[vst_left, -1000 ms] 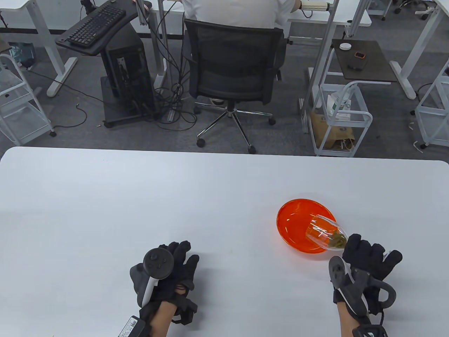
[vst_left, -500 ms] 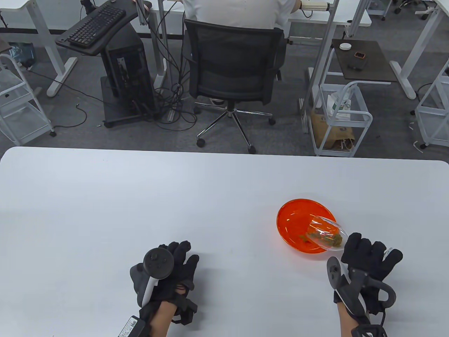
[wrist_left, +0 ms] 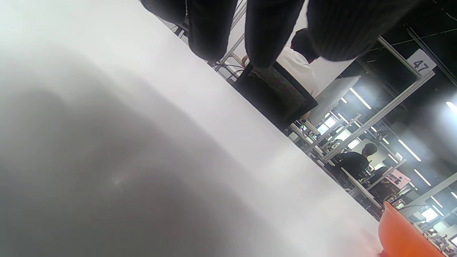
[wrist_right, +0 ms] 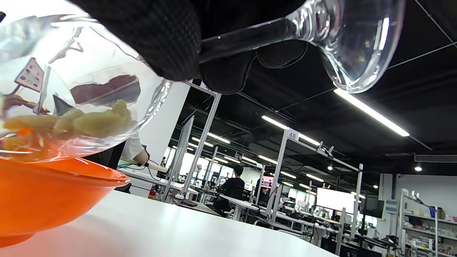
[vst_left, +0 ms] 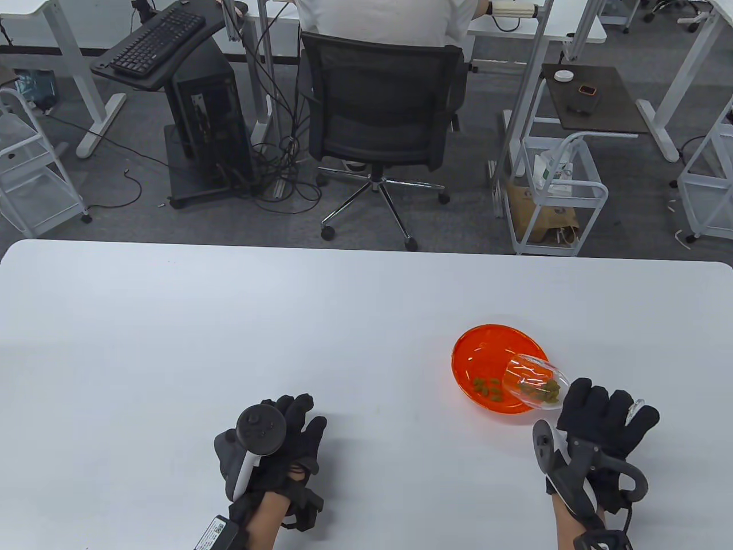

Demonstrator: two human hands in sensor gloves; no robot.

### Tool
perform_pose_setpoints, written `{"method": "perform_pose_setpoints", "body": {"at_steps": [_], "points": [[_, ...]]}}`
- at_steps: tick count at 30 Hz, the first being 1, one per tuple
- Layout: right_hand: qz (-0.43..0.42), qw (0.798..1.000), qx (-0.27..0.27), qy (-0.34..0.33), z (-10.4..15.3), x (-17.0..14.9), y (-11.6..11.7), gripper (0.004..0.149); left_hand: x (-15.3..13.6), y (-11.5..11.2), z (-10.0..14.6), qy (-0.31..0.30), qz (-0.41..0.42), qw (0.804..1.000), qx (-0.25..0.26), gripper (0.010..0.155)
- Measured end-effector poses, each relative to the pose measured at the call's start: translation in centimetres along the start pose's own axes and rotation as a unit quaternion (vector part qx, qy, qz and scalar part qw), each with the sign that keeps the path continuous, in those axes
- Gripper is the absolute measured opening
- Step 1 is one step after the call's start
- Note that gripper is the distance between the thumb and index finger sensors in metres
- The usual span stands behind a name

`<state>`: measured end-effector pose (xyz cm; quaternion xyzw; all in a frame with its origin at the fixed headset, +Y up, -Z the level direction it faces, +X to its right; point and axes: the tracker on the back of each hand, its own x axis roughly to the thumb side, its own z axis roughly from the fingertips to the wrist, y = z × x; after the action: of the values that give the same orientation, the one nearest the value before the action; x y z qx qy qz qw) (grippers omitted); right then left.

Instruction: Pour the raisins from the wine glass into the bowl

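Note:
An orange bowl [vst_left: 478, 352] sits on the white table at the right; its wall also shows in the right wrist view [wrist_right: 43, 192] and its rim in the left wrist view [wrist_left: 400, 232]. My right hand [vst_left: 601, 415] grips the stem of a clear wine glass [vst_left: 529, 381] and holds it tipped, mouth over the bowl. Greenish raisins [vst_left: 551, 389] lie inside the glass, and several raisins [vst_left: 488, 388] lie in the bowl. In the right wrist view the glass [wrist_right: 85, 71] hangs just above the bowl. My left hand [vst_left: 286, 429] rests on the table, empty.
The table's [vst_left: 229, 321] far edge runs across the middle of the table view. Beyond it stand an office chair [vst_left: 381, 120] with a seated person, desks and white carts [vst_left: 558, 195].
The glass has tipped further and raisins slid toward its mouth; several have dropped into the bowl. The left hand has stayed put.

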<state>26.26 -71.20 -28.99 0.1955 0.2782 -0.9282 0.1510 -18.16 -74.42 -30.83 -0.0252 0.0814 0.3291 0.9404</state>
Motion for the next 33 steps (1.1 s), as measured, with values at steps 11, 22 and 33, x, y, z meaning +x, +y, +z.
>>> {"method": "perform_pose_setpoints", "body": {"at_steps": [11, 22, 33], "points": [[0.013, 1.000, -0.015, -0.007, 0.1, 0.2, -0.4, 0.045, 0.0, 0.0, 0.0, -0.001, 0.001, 1.000, -0.001, 0.064], [0.030, 0.999, -0.031, -0.024, 0.3, 0.8, -0.8, 0.044, 0.0, -0.1, 0.0, -0.001, 0.003, 1.000, -0.009, 0.065], [0.037, 0.997, -0.047, -0.039, 0.5, 1.4, -1.3, 0.043, 0.0, -0.2, 0.0, 0.000, 0.005, 1.000, -0.012, 0.065]]}}
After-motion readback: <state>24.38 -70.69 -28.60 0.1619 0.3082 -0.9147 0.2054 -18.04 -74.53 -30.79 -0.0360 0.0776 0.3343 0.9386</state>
